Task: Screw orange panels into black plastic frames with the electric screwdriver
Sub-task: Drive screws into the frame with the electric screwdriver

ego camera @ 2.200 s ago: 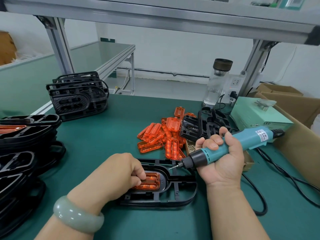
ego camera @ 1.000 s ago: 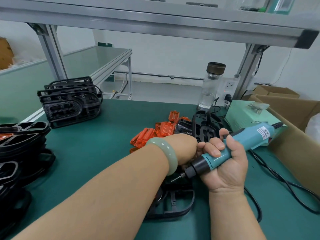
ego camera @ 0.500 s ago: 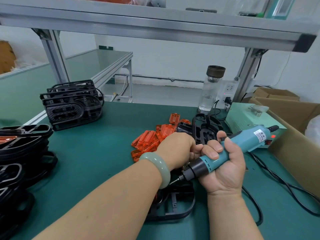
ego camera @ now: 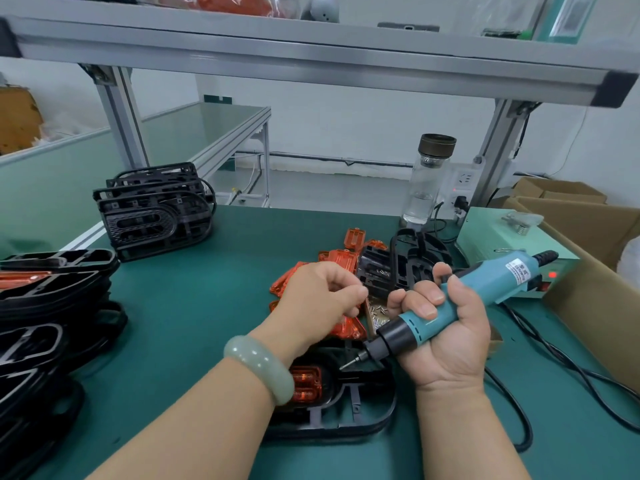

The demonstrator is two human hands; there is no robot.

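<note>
A black plastic frame (ego camera: 363, 420) lies flat on the green mat in front of me, with an orange panel (ego camera: 306, 384) seated in its left opening. My right hand (ego camera: 446, 344) grips the teal electric screwdriver (ego camera: 485, 285). Its bit points down-left and hovers just above the frame, beside the panel. My left hand (ego camera: 318, 296), with a jade bangle on the wrist, hangs above the frame next to a small pile of screws (ego camera: 377, 310). Thumb and forefinger pinch something tiny, apparently a screw.
Loose orange panels (ego camera: 341, 259) and several black frames (ego camera: 412, 258) lie behind my hands. More frames are stacked at the left edge (ego camera: 52, 292) and back left (ego camera: 156, 216). A glass bottle (ego camera: 427, 181), teal power box (ego camera: 498, 233), cardboard box (ego camera: 588, 289) and cable (ego camera: 554, 351) occupy the right.
My left hand left the orange panel, reached over to the screw pile beside the screwdriver, and now draws back with its fingertips pinched. My right hand kept the screwdriver almost still.
</note>
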